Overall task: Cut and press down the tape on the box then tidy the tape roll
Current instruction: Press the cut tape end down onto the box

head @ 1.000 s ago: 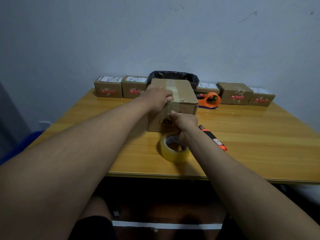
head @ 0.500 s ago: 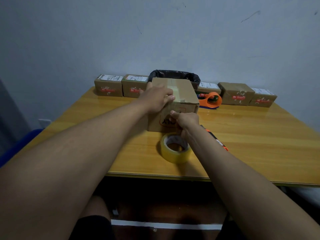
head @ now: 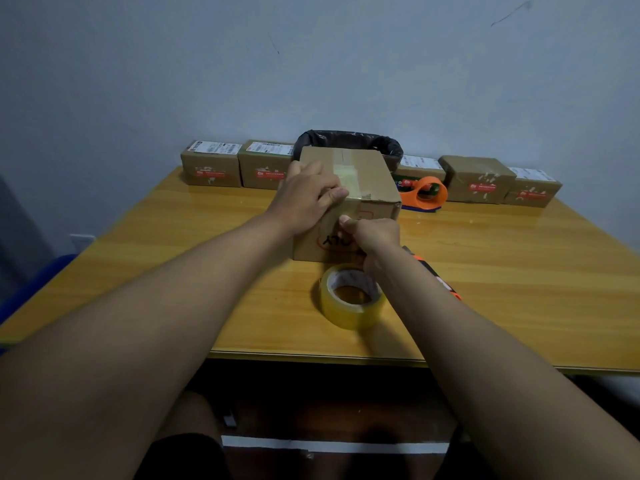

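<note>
A brown cardboard box (head: 374, 174) stands mid-table, with a strip of clear tape (head: 347, 169) running along its top toward the front edge. My left hand (head: 308, 199) lies on the box top, its fingers pressing the tape at the front edge. My right hand (head: 372, 235) is curled against the box's front face, thumb up on the tape there; whether it pinches a loose end is hidden. The yellowish tape roll (head: 351, 296) lies flat on the table just in front of the box, under my right wrist.
An orange and black utility knife (head: 446, 287) lies partly under my right forearm. An orange tape dispenser (head: 424, 194) sits right of the box. Several small labelled parcels (head: 211, 166) and a black-lined bin (head: 349, 140) line the wall. The table's front edge (head: 311, 355) is near.
Both hands stay on the box. My right hand has shifted slightly up the front face; the roll and the knife have not moved.
</note>
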